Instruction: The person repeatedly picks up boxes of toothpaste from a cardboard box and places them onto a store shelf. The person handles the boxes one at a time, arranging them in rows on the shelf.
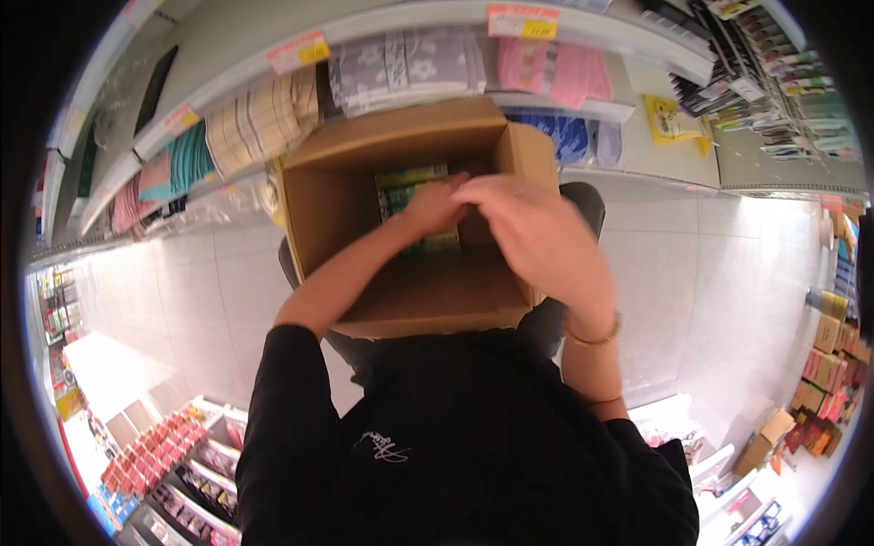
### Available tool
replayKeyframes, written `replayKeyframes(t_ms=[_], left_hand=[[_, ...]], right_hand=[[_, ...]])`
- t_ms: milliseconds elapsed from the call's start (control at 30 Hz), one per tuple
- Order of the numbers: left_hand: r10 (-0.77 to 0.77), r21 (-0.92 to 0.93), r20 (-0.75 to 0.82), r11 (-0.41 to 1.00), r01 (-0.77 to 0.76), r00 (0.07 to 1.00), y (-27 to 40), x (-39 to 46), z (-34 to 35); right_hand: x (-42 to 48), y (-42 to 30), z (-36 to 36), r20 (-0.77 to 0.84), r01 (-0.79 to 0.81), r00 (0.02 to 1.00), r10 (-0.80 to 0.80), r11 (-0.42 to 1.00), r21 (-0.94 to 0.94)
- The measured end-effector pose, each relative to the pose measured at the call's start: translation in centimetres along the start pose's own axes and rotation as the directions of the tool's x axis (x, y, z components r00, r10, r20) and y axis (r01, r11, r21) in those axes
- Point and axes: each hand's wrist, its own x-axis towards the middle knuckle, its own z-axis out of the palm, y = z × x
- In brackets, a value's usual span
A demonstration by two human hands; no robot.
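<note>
An open cardboard box (328,300) rests before me, around my lap. Inside it lie green printed packs (392,198), partly covered by my arm. My left hand (437,205) reaches down into the box over these packs; its fingers are mostly hidden, so I cannot tell if they grip one. Above the box's right side is my right hand (526,225), slightly blurred, with a thin bracelet at the wrist. Its fingertips come close to the left hand, and whatever they may hold is out of sight.
Shelves beyond the box hold a grey patterned towel (410,68), pink towels (553,72), a beige striped towel (263,116) and blue packages (556,136). The shelf edge (587,37) is close to the box. Cartons (768,437) stand on the floor at right.
</note>
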Motion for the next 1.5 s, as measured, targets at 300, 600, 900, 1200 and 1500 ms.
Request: replayKeyframes(t_ms=[300, 600, 900, 1200, 1500], left_hand=[[-0.504, 0.381, 0.749, 0.859, 0.342, 0.429, -7.7, -3.1, 6.7], [-0.397, 0.335, 0.688, 0.916, 0.22, 0.607, -6.7, -7.3, 11.3], [-0.278, 0.23, 0.603, 0.958, 0.17, 0.747, -7.1, -3.8, 17.3], [0.245, 0.237, 0.348, 0.911, -0.338, 0.905, -6.4, -5.2, 16.3], [-0.34, 0.334, 0.782, 0.936, 0.109, 0.522, 2.3, 2.7, 0.5]], right_hand=[[-7.1, 4.2, 11.4, 0.594, -0.333, 0.699, 0.399, 0.916, -0.223], [-9.0, 3.9, 12.0, 0.564, -0.289, 0.752, 0.342, 0.939, -0.184], [-9.0, 4.5, 11.8, 0.565, -0.292, 0.738, 0.369, 0.929, -0.226], [-8.9, 4.6, 11.9, 0.526, -0.251, 0.782, 0.335, 0.941, -0.227], [-7.6, 4.1, 11.5, 0.365, -0.458, 0.676, 0.64, 0.753, -0.472]])
